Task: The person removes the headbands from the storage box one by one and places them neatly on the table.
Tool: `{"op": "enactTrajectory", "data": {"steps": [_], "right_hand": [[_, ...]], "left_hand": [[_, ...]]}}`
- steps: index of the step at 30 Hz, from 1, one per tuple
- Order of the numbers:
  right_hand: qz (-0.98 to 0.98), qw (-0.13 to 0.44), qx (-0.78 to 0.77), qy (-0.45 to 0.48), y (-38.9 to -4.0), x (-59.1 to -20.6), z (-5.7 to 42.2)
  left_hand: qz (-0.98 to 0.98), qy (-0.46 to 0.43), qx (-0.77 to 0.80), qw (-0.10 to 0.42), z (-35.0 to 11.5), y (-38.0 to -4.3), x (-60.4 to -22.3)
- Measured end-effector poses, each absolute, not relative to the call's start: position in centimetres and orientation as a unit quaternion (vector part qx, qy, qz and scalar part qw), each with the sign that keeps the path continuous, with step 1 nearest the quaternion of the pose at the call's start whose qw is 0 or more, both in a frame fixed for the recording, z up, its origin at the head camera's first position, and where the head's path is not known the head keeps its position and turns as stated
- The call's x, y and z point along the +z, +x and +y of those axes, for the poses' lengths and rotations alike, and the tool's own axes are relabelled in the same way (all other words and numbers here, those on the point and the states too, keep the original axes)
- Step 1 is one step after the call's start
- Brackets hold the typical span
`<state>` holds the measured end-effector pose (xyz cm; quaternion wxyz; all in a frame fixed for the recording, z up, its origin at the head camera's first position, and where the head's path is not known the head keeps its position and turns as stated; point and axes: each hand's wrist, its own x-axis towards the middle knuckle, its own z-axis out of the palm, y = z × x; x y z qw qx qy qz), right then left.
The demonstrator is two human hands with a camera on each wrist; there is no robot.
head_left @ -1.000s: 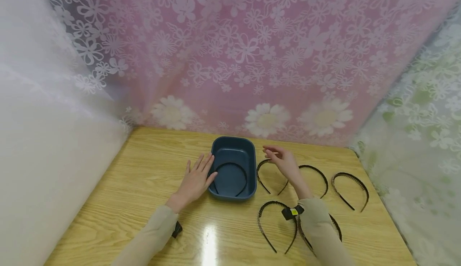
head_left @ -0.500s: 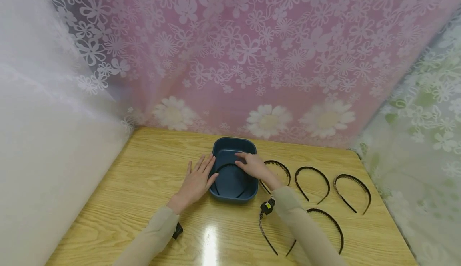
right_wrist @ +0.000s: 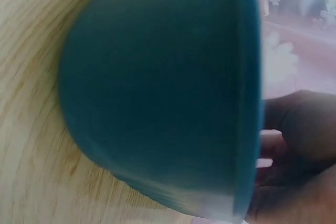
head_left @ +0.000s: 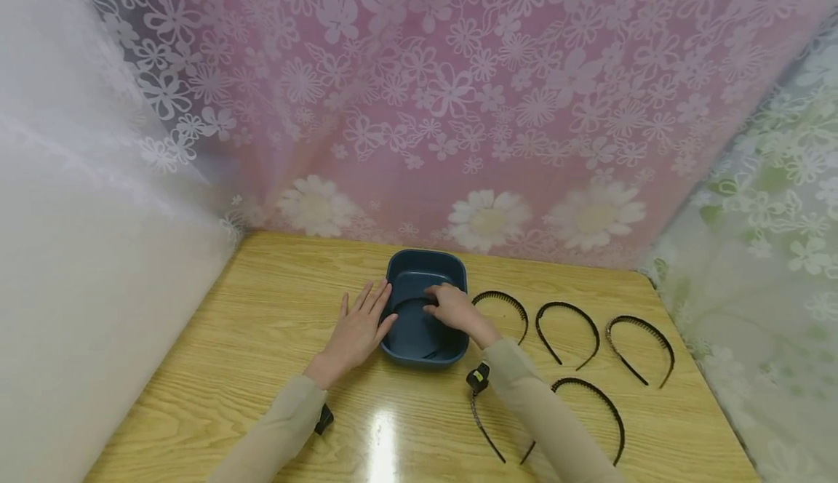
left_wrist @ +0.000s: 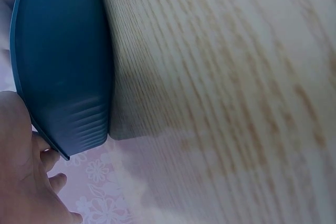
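A dark blue plastic bin (head_left: 425, 268) stands on the table, with a black headband (head_left: 412, 300) lying inside. My left hand (head_left: 356, 326) rests flat along the bin's left side, fingers straight and spread. In the left wrist view, that hand (left_wrist: 21, 166) touches the rim. My right hand (head_left: 455, 307) reaches over the right rim into the bin. Its bent thumb and fingers grip the headband's arc, and the hand covers the headband's right part. In the right wrist view, the bin's wall (right_wrist: 157, 87) hides most of the right hand's fingertips.
To the right of the bin several toothed headbands lie on the wooden table (head_left: 281, 308): three in a back row, including one headband (head_left: 568, 305), and others in front, such as a headband (head_left: 602, 396). My right forearm passes over a front one. A floral curtain (head_left: 393, 141) stands behind.
My right hand has moved left from above the nearest back-row headband into the bin, then slightly lower. The headband's ends in the bin have shifted. My left hand stays in place.
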<state>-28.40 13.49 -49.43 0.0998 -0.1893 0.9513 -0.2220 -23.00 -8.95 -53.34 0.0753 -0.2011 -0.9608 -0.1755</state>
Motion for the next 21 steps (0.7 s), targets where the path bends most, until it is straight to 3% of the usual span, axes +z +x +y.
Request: {"op": "enactTrajectory", "data": {"steps": [5,13,21], "right_hand": [[0.932,0.084,-0.313,-0.162,-28.4,-49.4,14.1],[0.81,0.182,-0.551,-0.086,-28.4,-48.6,15.5],[0.764,0.233,-0.594,-0.093,-28.0,-48.4,16.9]], "left_hand": [[-0.962,-0.2,-0.171,0.071,-8.9,-22.9,-53.3],[-0.963,-0.197,-0.171,0.068,-8.9,-22.9,-53.3],[-0.96,-0.199,-0.184,0.066,-8.9,-23.0,-53.4]]}}
